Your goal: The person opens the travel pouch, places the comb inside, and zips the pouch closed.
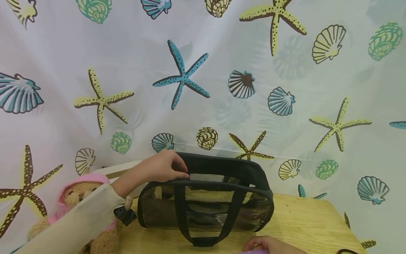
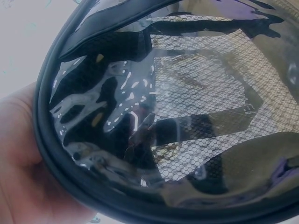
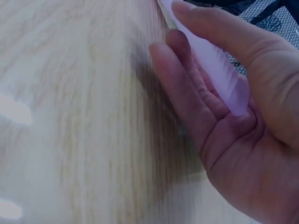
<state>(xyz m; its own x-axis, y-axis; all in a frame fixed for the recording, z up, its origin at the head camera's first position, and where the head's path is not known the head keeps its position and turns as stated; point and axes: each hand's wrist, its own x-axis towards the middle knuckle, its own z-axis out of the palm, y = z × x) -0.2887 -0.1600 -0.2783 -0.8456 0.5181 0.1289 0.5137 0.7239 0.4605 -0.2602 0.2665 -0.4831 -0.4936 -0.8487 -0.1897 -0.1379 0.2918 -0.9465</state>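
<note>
A black bag [image 1: 206, 211] with see-through walls and mesh stands on the table, its top open and one strap hanging down the front. My left hand [image 1: 165, 166] pinches the top edge of the bag at its left part. The left wrist view shows the bag's clear round end [image 2: 126, 116] close up, with the left hand [image 2: 18, 163] beside its black piping. At the near edge of the table, my right hand [image 1: 269, 244] holds a slim lavender plastic thing [image 3: 217, 70] with ridges along one side, between thumb and fingers. Its far end is out of sight.
A teddy bear [image 1: 104, 240] in a pink hood sits left of the bag, partly behind the left sleeve. The wooden table [image 1: 304, 222] extends to the right. A dark curved thing [image 1: 346, 251] shows at the bottom edge. A shell-patterned curtain [image 1: 203, 116] hangs behind.
</note>
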